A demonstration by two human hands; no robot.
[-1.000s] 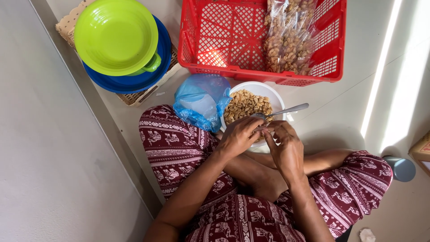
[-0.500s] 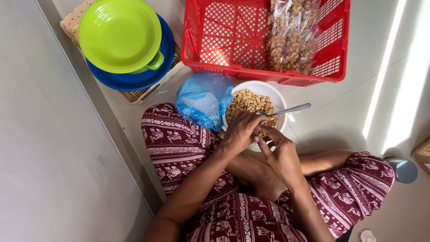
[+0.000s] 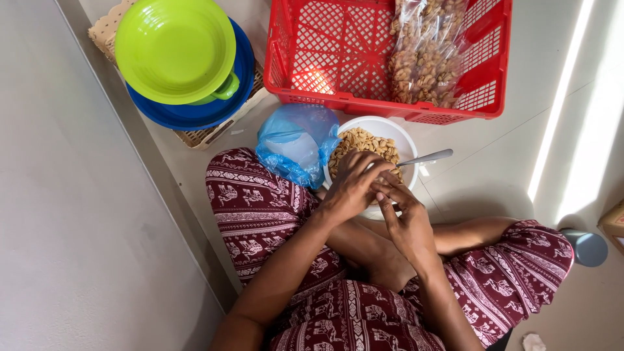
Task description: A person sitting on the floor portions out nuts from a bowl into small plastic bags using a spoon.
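Directly over the white bowl (image 3: 403, 140), both hands' (image 3: 380, 195) fingertips pinch together; contents hidden.

Crate (image 3: 305, 71): red plastic, lattice walls and base, on the floor at the top of the view.
Clear bags (image 3: 426, 55): filled with brown nuts, lying inside the crate at its right half.
Green bowl (image 3: 175, 49): lime, nested on top of a blue bowl (image 3: 195, 114).
Woven tray (image 3: 104, 29): beige, under the stacked bowls, beside the crate.
Blue plastic bag (image 3: 296, 143): crumpled, on the floor below the crate.
Grey round lid (image 3: 590, 248): at the right edge.
Floor (image 3: 507, 169): pale, with sunlit stripes.
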